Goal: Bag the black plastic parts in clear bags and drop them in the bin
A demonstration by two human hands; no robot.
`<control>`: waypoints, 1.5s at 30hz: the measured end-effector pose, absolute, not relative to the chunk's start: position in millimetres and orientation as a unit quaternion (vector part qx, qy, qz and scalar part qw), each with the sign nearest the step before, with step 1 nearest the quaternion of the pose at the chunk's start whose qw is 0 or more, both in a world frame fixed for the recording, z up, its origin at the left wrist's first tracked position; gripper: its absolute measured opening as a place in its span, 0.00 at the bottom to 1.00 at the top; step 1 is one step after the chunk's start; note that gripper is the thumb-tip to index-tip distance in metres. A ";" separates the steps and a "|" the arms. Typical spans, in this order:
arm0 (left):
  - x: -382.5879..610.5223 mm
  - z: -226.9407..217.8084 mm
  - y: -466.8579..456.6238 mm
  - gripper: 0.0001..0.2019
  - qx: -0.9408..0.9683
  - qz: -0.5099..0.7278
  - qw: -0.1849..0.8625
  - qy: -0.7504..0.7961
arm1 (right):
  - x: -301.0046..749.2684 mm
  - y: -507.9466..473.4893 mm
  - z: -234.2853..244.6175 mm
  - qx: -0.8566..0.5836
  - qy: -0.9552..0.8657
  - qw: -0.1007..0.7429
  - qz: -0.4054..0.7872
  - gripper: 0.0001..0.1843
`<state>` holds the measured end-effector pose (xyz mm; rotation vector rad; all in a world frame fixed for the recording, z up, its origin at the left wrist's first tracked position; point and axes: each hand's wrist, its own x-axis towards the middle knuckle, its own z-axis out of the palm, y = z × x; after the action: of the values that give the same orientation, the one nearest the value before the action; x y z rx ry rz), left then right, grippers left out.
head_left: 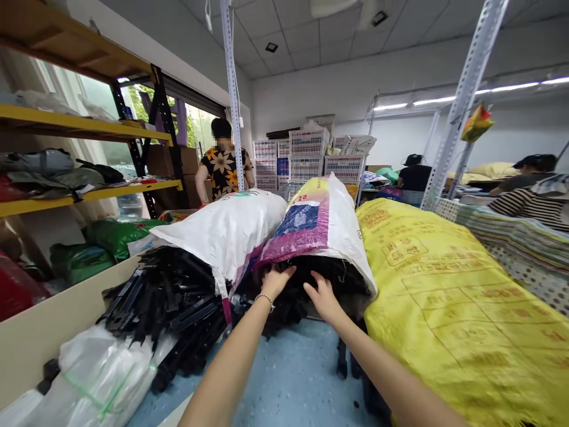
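Both my arms reach forward into the mouth of a white woven sack with a pink and blue print (pixel 320 222), which lies on its side full of black plastic parts (pixel 311 279). My left hand (pixel 276 280), a bead bracelet on its wrist, rests on the black parts just under the sack's edge, fingers curled over them. My right hand (pixel 323 295) lies on the same heap a little to the right, fingers bent down into it. What the fingertips hold is hidden.
A second white sack (pixel 226 228) to the left spills black parts (pixel 169 302). A big yellow sack (pixel 448 296) lies at right. Clear plastic bags (pixel 102 373) lie at front left, beside yellow shelves (pixel 80 127). People stand and sit behind, near stacked white baskets (pixel 306 155). The blue floor (pixel 288 379) shows below.
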<state>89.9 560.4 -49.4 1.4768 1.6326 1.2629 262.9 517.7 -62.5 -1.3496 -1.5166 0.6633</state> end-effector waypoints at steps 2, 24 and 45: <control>90.4 -53.0 573.0 0.25 0.553 0.473 0.304 0.615 | 251.6 544.9 -65.1 -0.569 -0.610 0.485 0.263 0.25; 138.9 -96.6 375.3 0.15 0.484 0.561 0.451 0.498 | 260.8 376.2 -140.1 -0.549 -0.495 0.618 0.269 0.18; 152.7 -41.0 169.0 0.30 0.349 0.506 0.690 0.381 | 264.8 130.7 -80.2 -0.491 -0.556 0.441 0.505 0.26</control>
<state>152.7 169.0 -41.0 0.7812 0.8523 1.1316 264.8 130.7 -80.2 -1.2193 -1.3799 1.2534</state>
